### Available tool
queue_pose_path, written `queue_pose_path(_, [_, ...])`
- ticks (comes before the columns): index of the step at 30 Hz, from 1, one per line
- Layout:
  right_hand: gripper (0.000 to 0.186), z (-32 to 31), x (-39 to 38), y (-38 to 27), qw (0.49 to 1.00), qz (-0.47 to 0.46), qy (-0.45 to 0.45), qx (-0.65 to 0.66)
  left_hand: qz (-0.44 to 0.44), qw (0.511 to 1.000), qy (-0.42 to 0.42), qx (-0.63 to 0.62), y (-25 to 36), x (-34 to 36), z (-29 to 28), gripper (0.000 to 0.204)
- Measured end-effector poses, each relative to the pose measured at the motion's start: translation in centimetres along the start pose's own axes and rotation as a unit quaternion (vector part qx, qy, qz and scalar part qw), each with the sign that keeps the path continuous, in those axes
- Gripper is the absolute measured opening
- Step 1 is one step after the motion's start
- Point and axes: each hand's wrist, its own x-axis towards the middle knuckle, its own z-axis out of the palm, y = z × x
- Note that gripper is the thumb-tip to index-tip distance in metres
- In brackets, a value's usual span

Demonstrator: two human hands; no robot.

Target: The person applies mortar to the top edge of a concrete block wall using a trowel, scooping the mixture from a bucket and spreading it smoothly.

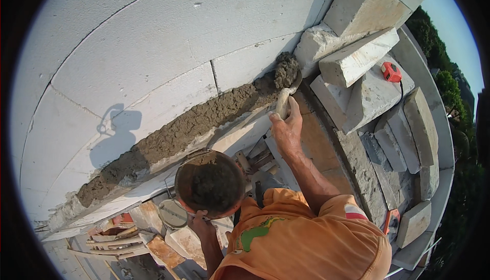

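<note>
Curved metal trowel with pale handle [285, 99]: clamped in right hand [289, 126], upper centre, a rough grey mortar lump [286, 70] at blade.
Handling: best kept low, tipped gently, pressed evenly.
Dark round bucket [209, 160]: gripped at rim by left hand [201, 218], lower centre; best held level.
Grey mortar bed [196, 123]: uneven, diagonal, along white block wall [132, 58].
Right side: pale cut stones [361, 55], red tape measure [391, 72], trees [449, 94] beyond.

We see a narrow ledge [62, 215] along the white block wall, carrying a long, rough strip of grey mortar [191, 122]. At right, we find a broad wall top [351, 150] bearing pale stone blocks [421, 124], some leaning together, and a long grey bar [384, 182] lying beside them.
</note>
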Motion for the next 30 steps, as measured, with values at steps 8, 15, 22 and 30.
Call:
queue_pose_path(8, [0.073, 9.5, -0.1, -1.1, 0.985, -0.045, 0.125, -0.108, -0.057, 0.997, 0.0, 0.056, 3.6, -2.6, 0.4, 0.029])
queue_pose_path(15, [0.073, 13.6, -1.1, 1.7, 0.97, -0.134, 0.184, -0.083, -0.037, 0.995, -0.017, 0.088, 3.2, -2.4, -0.1, 0.024])
queue_pose_path(22, [0.073, 13.2, -3.9, 1.7, 0.975, -0.163, 0.136, -0.064, -0.039, 0.992, -0.015, 0.117, 3.5, -3.0, -0.6, 0.025])
queue_pose_path(30, [0.072, 10.2, -5.3, 1.3, 0.984, -0.148, 0.093, -0.043, -0.033, 0.996, 0.019, 0.08, 4.0, -3.5, -0.4, 0.021])
